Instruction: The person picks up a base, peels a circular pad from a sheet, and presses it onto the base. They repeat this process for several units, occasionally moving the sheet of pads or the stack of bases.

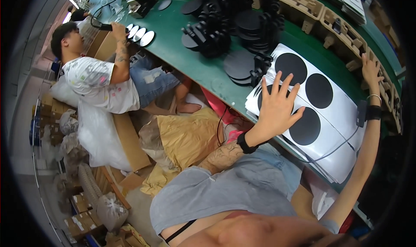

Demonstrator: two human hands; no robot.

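White sheets (342, 117) printed with large black circles lie stacked at the near edge of the green tabletop (195, 61). The left hand (277, 106) rests flat on the stack, fingers spread wide. The right hand (372, 69) reaches out, open, touching a brown pulp tray (342, 30). Black discs (238, 65) pile just beyond the sheets. Another person (95, 80) sits farther along.

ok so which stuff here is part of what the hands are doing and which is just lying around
In hand:
- left hand spread flat on the stack of white sheets with black discs
- right hand on the cardboard trays at the table's far edge

Lying about:
- pile of black stands on the green table
- loose black discs
- brown paper and boxes on the floor
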